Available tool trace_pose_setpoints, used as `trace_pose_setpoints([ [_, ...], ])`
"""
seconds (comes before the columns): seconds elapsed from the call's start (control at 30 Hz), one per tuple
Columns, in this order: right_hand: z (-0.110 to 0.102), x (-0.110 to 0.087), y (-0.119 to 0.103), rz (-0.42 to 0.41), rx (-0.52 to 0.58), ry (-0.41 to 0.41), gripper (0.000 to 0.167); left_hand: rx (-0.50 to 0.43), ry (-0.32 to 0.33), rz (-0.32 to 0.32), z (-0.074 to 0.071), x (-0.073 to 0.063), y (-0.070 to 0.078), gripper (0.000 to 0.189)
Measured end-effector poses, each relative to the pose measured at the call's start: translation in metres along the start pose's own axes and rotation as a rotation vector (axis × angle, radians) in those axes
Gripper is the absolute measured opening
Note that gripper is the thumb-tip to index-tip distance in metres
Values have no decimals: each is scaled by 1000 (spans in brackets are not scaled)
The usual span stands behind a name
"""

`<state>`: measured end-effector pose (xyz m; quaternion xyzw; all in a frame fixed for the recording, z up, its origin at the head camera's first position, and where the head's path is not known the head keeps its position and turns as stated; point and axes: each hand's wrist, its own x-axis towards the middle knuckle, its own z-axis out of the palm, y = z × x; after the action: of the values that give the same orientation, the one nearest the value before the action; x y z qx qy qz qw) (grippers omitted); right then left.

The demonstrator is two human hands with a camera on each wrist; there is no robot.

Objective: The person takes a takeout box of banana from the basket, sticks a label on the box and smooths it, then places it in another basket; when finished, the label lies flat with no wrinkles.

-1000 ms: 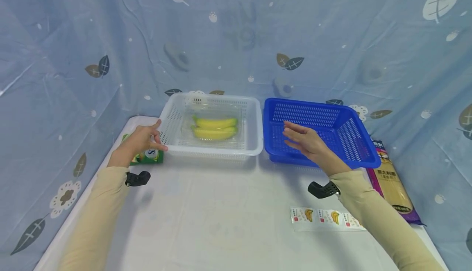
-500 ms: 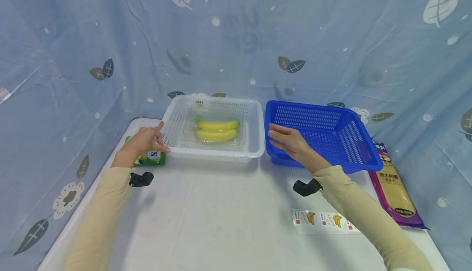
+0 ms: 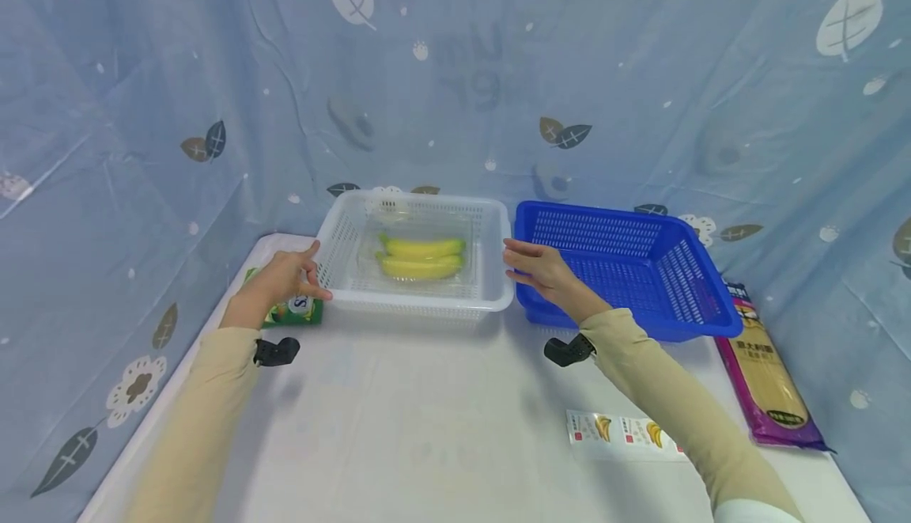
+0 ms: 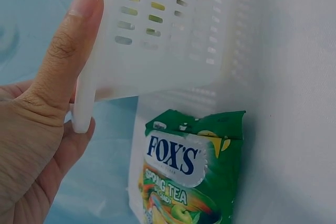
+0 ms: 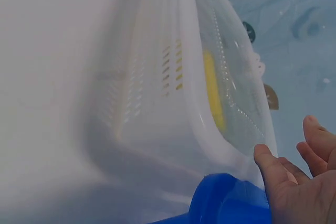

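Observation:
A white plastic basket (image 3: 416,301) stands at the back, left of the middle. Two bananas (image 3: 423,268) lie inside it in a clear plastic box. My left hand (image 3: 286,276) pinches the basket's left rim; in the left wrist view the thumb is on one side of the rim, other fingers beyond it. At the basket's right end is my right hand (image 3: 546,271), fingers spread and loosely bent. The right wrist view shows a fingertip (image 5: 262,151) at the white rim, perhaps touching it. A blue basket (image 3: 636,333) stands just right, partly behind the right hand.
A green FOX'S candy bag (image 4: 181,166) lies beside the white basket, under the left hand. A noodle packet (image 3: 765,384) lies along the right edge. A strip of banana stickers (image 3: 626,436) is at front right. Blue patterned cloth (image 3: 455,96) rises behind.
My right hand has moved left from over the blue basket to the white basket's right rim. The left hand stays at the left rim. The whole view has shifted slightly.

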<state>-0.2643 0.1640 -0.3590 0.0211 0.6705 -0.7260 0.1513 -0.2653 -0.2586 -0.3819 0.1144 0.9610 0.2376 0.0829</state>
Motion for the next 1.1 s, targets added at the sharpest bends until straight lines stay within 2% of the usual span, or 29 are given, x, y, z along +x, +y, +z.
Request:
trace_pose_setpoints([
  [0.3,13,16,-1,32,41,22,51,2,8,-3,0,-3,1,36],
  [0.57,18,27,-5,95,71,40,54,2,18,11,2,0,1,35],
  [0.8,23,38,0,149,39,92,58,-2,34,3,6,1,0,35],
  [1.1,36,45,8,134,-24,145,62,-10,26,13,4,0,-1,35],
])
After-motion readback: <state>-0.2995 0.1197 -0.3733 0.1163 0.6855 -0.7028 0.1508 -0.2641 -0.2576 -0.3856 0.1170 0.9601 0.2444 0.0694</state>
